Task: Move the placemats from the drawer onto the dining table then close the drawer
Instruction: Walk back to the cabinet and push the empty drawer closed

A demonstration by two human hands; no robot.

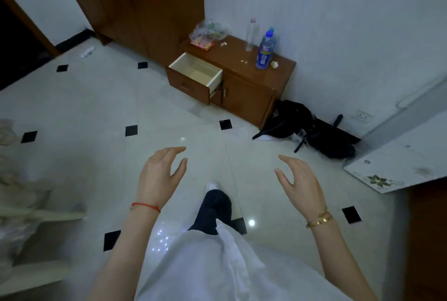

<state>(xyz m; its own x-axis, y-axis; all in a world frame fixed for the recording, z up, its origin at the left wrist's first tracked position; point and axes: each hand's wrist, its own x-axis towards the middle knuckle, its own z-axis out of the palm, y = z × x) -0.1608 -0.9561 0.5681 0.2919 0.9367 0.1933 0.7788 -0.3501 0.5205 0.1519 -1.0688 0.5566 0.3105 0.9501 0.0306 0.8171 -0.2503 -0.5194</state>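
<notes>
At lower centre-left, the left hand [160, 174] is raised over the floor, fingers spread and loosely curled, holding nothing. Above it, in the upper middle, the drawer [196, 75] of the low wooden cabinet [244, 82] stands pulled out, and its pale interior looks empty; no placemats show inside it. My reading is that the moving is done and closing the drawer is what remains. To do that well, step close, set a flat palm on the middle of the drawer front and push straight along the runners, so it does not skew or slam and shake what stands above.

On the cabinet top, a clear plastic bag [209, 33] holds colourful bits too blurred to name; right of it, a clear bottle [250, 35] looks nearly empty, and a blue-capped bottle [265, 51] seems full.

At lower centre-right, the right hand [298, 181] is likewise open and empty. At the right edge, a flower-patterned placemat [384, 170] lies on what I take to be the dining table [425, 204].
</notes>
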